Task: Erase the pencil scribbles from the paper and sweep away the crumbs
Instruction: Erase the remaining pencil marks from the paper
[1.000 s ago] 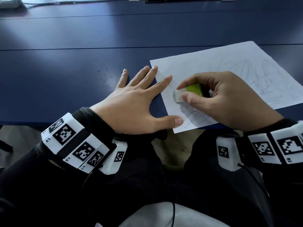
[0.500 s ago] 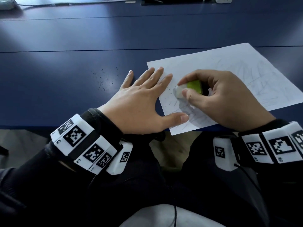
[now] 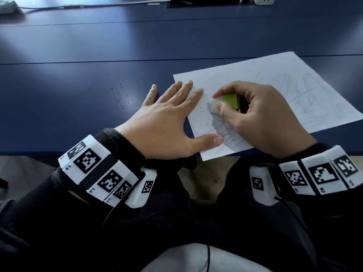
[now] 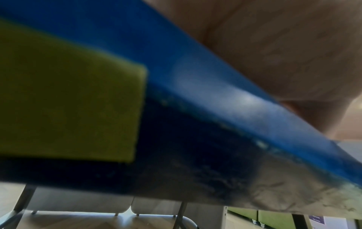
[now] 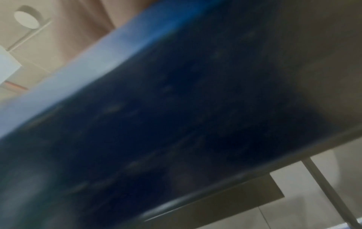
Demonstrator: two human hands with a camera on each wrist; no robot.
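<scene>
So, left hand (image 3: 167, 122) flat, fingers spread, pinning paper (image 3: 294, 99); right hand (image 3: 261, 118) pinching eraser (image 3: 222, 103) on scribbles (image 3: 231, 138); crumbs (image 3: 125, 95) left of left hand.

A white sheet of paper (image 3: 261, 99) lies flat and skewed at the table's near right edge, its near left corner overhanging. Grey pencil scribbles (image 3: 306, 95) cover much of it. A white eraser (image 3: 214, 105) in a green sleeve touches its left part. Dark crumbs (image 3: 202, 118) speckle the sheet there; more crumbs lie left of it.
</scene>
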